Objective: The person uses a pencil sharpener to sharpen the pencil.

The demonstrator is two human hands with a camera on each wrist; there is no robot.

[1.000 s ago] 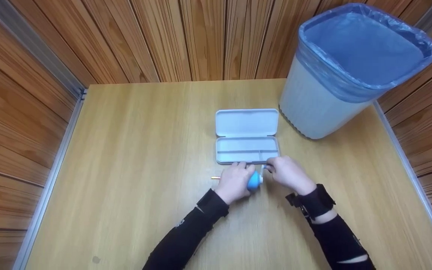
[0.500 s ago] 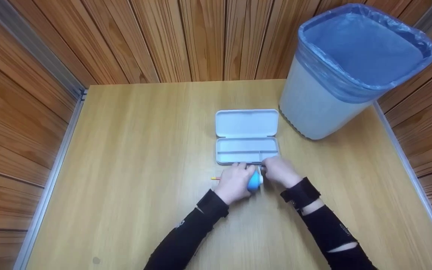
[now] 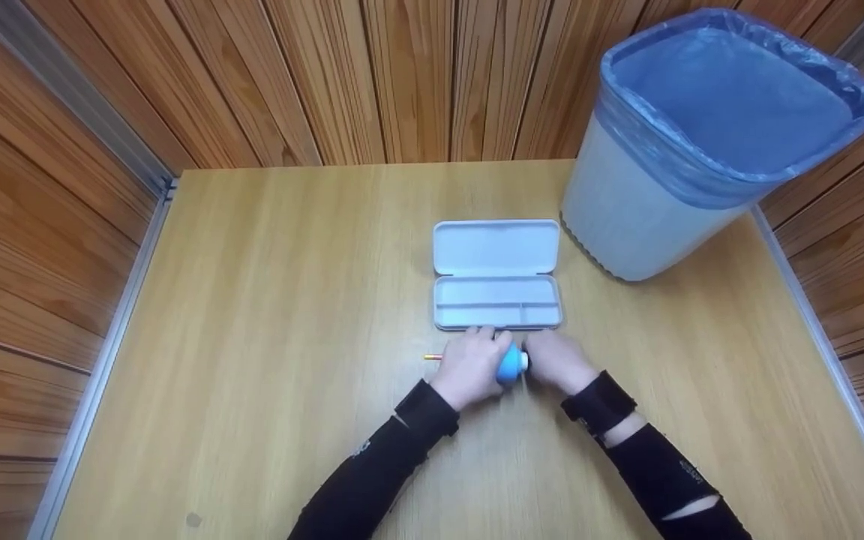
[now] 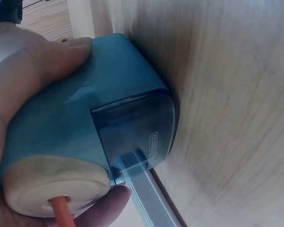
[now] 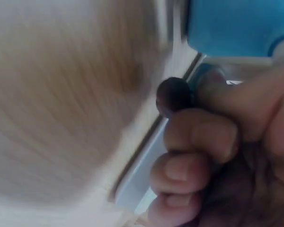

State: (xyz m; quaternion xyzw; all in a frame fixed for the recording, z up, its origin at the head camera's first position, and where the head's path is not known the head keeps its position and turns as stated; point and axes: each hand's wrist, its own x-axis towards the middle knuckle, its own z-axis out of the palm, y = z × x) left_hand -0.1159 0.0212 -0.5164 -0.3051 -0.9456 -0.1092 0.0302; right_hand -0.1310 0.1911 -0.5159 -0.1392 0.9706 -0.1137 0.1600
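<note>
My left hand (image 3: 469, 367) grips a blue pencil sharpener (image 3: 510, 364) near the pencil case's front edge. In the left wrist view the sharpener (image 4: 61, 127) shows a dark see-through shavings drawer (image 4: 137, 130) and a round cream front. A pencil (image 4: 62, 213) sticks out of the hole in that front; the head view shows its end (image 3: 432, 358) left of the hand. At the opposite end, my right hand (image 3: 558, 361) pinches the crank knob (image 5: 200, 79), its fingers curled. The crank arm is largely hidden in the head view. The pencil case (image 3: 496, 290) lies open, its compartments bare.
A tall pale bin (image 3: 642, 202) with a blue liner stands at the back right of the wooden table (image 3: 289, 300). Wood-panelled walls (image 3: 417, 82) close off the back and both sides.
My right hand has swung in small turns at the crank, leftward and then a little down towards me. The left hand and sharpener have stayed in place.
</note>
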